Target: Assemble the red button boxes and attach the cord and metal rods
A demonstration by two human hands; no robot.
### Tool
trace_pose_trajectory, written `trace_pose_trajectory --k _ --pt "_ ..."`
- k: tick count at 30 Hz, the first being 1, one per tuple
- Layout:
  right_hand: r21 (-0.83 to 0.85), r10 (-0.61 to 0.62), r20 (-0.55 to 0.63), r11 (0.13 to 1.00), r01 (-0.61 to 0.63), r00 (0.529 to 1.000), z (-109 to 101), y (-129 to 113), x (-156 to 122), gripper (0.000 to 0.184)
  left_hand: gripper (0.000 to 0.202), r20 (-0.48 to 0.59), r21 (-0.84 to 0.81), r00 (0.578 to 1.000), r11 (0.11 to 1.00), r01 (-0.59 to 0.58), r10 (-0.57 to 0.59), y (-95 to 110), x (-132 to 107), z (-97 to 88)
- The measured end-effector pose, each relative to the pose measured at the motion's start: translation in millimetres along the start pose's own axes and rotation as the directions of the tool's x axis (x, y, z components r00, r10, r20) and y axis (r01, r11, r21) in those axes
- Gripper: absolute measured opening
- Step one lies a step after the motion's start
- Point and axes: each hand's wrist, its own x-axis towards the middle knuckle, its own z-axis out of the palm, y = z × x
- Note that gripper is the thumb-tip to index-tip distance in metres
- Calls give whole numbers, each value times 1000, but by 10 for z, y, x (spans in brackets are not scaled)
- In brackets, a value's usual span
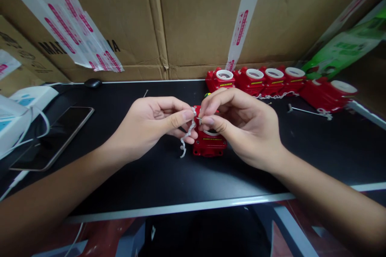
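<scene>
Between thumb and fingers, my left hand point(163, 122) pinches a thin pale chain point(188, 132), whose loose end dangles below. Close beside it, my right hand point(244, 124) is closed in a pinch on a small metal pin point(199, 118), its tip pointing toward the chain. Behind and below my fingertips, a red housing point(209, 144) with a white ring lies on the black table. My right hand covers much of that housing. Whether the chain is fastened to the housing cannot be seen.
Several red housings point(253, 82) with white rings stand along the cardboard point(193, 16) at the back. A thin metal rod point(310, 111) lies at right, near a green bottle point(346, 46). On the left are a phone point(57, 136), a white power strip point(39, 98) and cables.
</scene>
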Motion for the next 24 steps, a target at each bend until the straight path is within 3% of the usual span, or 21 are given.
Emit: trace_pose_trajectory --k 10,16,24 --pt "-35 1 -13 999 -2 1000 -14 -13 0 21 14 2 -16 1000 1000 -2 2 -2 -5 30" --pt "24 4 40 1000 -5 999 -6 -12 -21 23 19 -2 -19 1000 1000 -3 3 7 -5 31" --pt "-12 9 -8 1000 -9 1000 -3 -43 -38 27 23 -7 -12 1000 1000 12 -12 21 -22 48"
